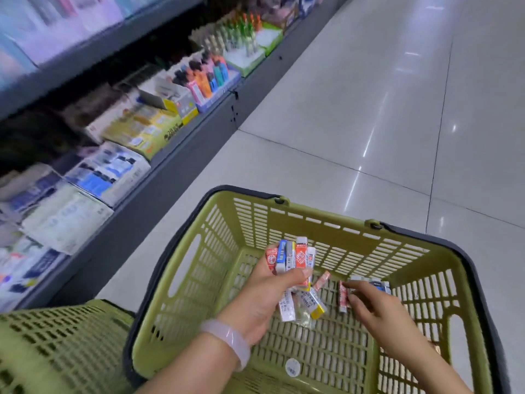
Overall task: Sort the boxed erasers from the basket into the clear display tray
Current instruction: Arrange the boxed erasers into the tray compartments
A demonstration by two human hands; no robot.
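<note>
Right now we have both hands down in the olive-green slatted plastic shopping basket [284,220], gathering stock. Our left hand [264,297], with a pale translucent bangle [230,341] on its wrist, is curled round a fanned bundle of small boxed erasers [292,255] in red, blue and white sleeves, thumb clamped across their fronts. Our right hand [377,311] reaches to the right of it, fingertips closing in a pinch on a red-and-white boxed eraser [343,300] lying on the basket floor. A few loose boxed erasers [314,304] lie between the two hands, and a blue-and-white one [379,285] sits just beyond the right fingers.

We judge these boxes light and stiff, with smooth card sleeves that may slide against one another, so the full left-hand bundle could spill if we add more. Taking each by its long edges looks safest.

We cannot see the clear display tray; the shelves [119,143] to the left are blurred, and their packets are hard to read. A second green basket [56,351] at near left is cut off by the edge. Part of the left hand's bundle is hidden behind its fingers, so we cannot count it.
</note>
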